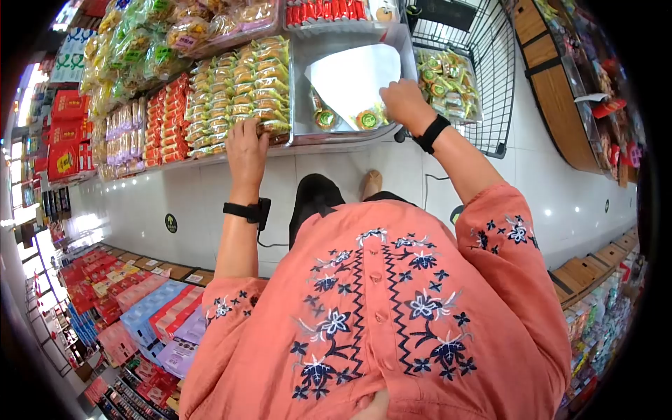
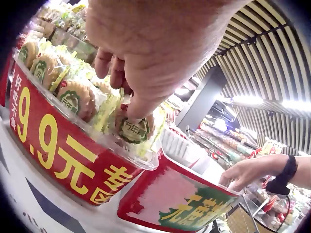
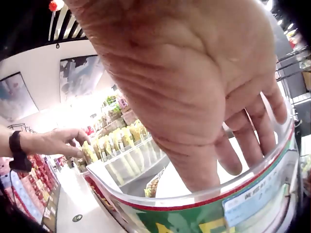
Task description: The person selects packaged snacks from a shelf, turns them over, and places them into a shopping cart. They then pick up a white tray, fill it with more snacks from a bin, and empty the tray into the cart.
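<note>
My left hand [image 1: 246, 148] is at the front edge of a bin of yellow-wrapped biscuits [image 1: 241, 91]. It pinches a wrapped biscuit [image 2: 133, 128] in the front row, thumb on the label side and fingers bent over behind. Just to the right, my right hand [image 1: 408, 105] reaches over the rim of a clear plastic bin [image 1: 301, 84]. Its fingers [image 3: 252, 128] point down inside, beside a white sheet [image 1: 353, 73], with no object visible between them. Two wrapped biscuits [image 1: 367, 120] with green labels lie at the sheet's lower edge.
A black wire cart [image 1: 498, 105] stands right of the bins, a bag of similar biscuits [image 1: 448, 84] inside. Red-wrapped [image 1: 166, 119] and purple-wrapped snacks [image 1: 126, 136] lie further left. A red 9.9 price sign [image 2: 53, 141] fronts the biscuit bin. Shelves flank the tiled floor [image 1: 140, 210].
</note>
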Motion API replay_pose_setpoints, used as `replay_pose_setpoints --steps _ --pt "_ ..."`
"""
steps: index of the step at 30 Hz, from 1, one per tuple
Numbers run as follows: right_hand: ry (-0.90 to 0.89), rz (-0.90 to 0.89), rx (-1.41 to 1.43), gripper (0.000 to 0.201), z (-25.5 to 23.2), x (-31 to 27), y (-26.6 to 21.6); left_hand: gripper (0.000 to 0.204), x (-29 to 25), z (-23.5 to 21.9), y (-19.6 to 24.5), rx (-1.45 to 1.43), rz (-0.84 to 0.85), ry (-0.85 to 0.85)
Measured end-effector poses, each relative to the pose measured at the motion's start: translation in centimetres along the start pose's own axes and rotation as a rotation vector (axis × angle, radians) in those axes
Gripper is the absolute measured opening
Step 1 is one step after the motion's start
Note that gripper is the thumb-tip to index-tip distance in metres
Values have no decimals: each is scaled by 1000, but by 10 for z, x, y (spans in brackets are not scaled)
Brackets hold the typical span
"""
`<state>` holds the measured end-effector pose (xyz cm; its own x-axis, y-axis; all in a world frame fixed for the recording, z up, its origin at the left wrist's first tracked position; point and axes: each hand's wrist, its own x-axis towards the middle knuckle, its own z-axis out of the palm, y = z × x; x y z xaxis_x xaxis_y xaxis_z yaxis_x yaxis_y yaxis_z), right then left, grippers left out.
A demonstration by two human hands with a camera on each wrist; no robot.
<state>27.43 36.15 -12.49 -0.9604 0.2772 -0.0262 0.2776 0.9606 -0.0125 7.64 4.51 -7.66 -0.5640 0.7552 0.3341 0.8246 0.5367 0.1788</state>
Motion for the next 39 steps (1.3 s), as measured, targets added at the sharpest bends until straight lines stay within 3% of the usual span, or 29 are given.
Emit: replay_pose_setpoints --steps 4,11,15,19,22,28,33,39 --pt "-196 -18 5 13 2 7 4 41 4 4 -6 -5 -24 2" --pt "-257 -6 -11 15 9 16 6 35 6 2 -18 -134 34 0" --pt "-168 -20 -11 13 14 20 13 32 8 0 -30 -207 107 13" --pt "-74 183 353 20 -45 26 -18 32 13 -6 -43 -256 138 -60" --pt "-327 351 1354 29 -80 24 -59 32 16 -5 -49 -290 152 -87" --pt "-400 368 1771 35 -70 32 -122 30 20 -3 -60 -380 193 -47" --pt "-441 313 1735 41 -72 34 -150 34 20 1 -64 -394 214 -33" --pt "-440 380 1865 36 -70 39 -172 32 20 0 -68 -402 187 -75"
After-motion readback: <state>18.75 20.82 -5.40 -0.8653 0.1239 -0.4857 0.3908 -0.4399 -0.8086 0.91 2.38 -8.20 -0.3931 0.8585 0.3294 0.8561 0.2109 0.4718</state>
